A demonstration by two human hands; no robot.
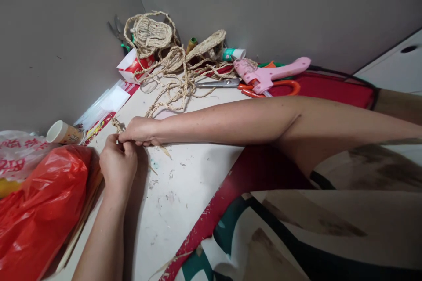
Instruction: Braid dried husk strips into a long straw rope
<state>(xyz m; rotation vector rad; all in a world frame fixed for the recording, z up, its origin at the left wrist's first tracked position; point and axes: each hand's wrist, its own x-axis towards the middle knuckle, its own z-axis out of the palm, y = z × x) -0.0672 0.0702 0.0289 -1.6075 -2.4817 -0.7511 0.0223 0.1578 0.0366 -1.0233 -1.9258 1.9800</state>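
At the left part of the white board, my left hand (118, 160) and my right hand (140, 131) meet, fingertips pinched together. Both are closed on a straw braid (116, 124), whose knobbly end shows just beyond the fingers. Loose straw strands (165, 152) poke out below my right hand. The part between the fingers is hidden. Past my right wrist, a long plaited straw cord (176, 96) runs in loops toward a wound bundle of the same cord (153, 34) at the back.
Orange-handled scissors (224, 83) lie beside a pink glue gun (263, 74) behind my right forearm. A paper cup (64, 132) lies tipped near a red plastic bag (49, 202) at left. Straw scraps dot the white board (184, 189). Grey walls close off the back.
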